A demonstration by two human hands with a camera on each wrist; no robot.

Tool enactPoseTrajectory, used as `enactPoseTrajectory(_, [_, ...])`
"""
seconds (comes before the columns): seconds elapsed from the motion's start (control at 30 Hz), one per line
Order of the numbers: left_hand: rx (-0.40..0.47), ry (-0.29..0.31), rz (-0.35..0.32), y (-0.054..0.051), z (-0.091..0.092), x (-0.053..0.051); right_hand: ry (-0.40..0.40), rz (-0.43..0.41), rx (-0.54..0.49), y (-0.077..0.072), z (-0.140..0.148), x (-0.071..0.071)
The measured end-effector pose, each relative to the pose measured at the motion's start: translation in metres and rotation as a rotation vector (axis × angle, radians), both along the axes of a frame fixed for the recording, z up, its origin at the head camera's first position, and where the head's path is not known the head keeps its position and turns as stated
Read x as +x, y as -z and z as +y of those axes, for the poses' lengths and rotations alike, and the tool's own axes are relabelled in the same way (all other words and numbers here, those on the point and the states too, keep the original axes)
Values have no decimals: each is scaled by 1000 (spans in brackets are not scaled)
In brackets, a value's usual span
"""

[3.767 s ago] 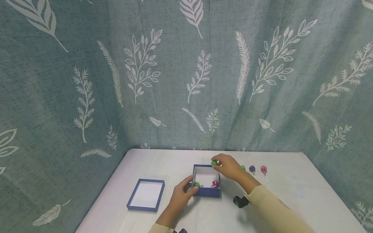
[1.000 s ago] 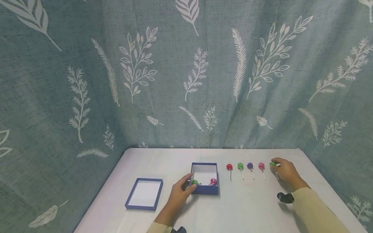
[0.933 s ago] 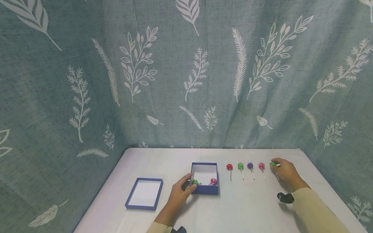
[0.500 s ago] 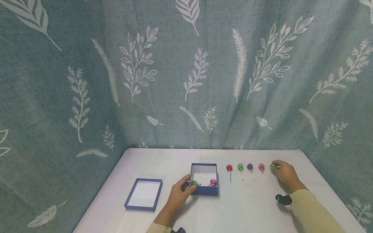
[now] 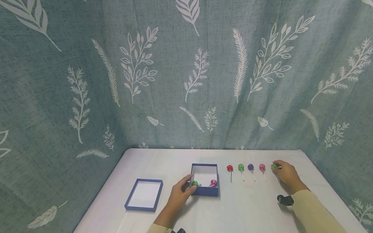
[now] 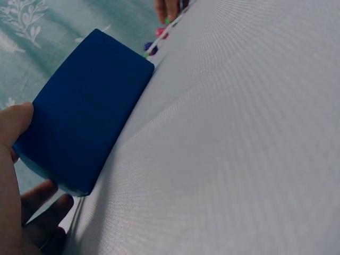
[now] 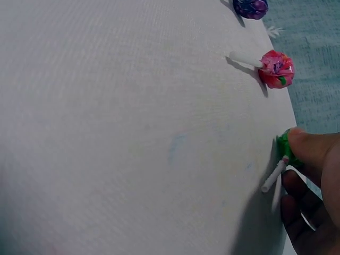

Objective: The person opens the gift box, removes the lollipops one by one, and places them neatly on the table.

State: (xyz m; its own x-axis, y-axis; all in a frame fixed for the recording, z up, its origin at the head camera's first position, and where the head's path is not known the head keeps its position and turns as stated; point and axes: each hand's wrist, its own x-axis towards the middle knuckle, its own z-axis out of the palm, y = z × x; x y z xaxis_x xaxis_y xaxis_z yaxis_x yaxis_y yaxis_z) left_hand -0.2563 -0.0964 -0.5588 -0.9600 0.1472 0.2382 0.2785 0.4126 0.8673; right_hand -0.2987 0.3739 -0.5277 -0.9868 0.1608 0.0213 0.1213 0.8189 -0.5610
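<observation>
My right hand (image 5: 287, 173) pinches a green lollipop (image 7: 285, 146) by its wrapped head at the right end of a row on the table. To its left lie a pink lollipop (image 5: 262, 167), a purple lollipop (image 5: 251, 167), a green lollipop (image 5: 241, 167) and a red lollipop (image 5: 230, 168), sticks toward me. My left hand (image 5: 180, 192) grips the left side of an open blue box (image 5: 205, 192), thumb on the front and fingers along the side. Inside the box are a green lollipop (image 5: 195, 183) and a pinkish-red lollipop (image 5: 213, 183).
The blue-edged box lid (image 5: 143, 208) lies inner side up on the white table (image 5: 233, 210), left of my left hand. A leaf-patterned curtain (image 5: 175, 81) rises behind the table and along both sides.
Since the earliest frame, my right hand has carried the green lollipop from above the box to the right end of the row. My left hand stays on the box.
</observation>
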Motion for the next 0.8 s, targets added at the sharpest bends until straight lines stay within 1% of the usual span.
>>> enactPoseTrajectory(0.13, [-7, -3, 10, 1, 1, 0, 15, -12, -15, 1, 0, 1])
enactPoseTrajectory(0.2, [-6, -3, 3, 1, 1, 0, 19, -11, -27, 1, 0, 2])
enactPoseTrajectory(0.33, [12, 4, -16, 2, 1, 2, 3, 2, -28, 1, 0, 6])
enactPoseTrajectory(0.4, [9, 2, -21, 2, 1, 2, -7, 1, -12, -1, 0, 7])
enactPoseTrajectory(0.47, [3, -3, -23, 2, 1, 3, -18, -7, 22, -5, 0, 8])
enactPoseTrajectory(0.63, [-12, -11, -35, 0, 2, 2, -62, -30, 148, -23, -4, 9])
enactPoseTrajectory(0.7, [-7, -8, -33, -1, 1, 2, -101, -10, 209, -29, -8, 8])
enactPoseTrajectory(0.77, [4, -4, -30, -2, 1, 2, -148, 29, 268, -35, -13, 8])
enactPoseTrajectory(0.8, [10, -1, -28, -2, 0, 2, -181, 65, 302, -38, -15, 7])
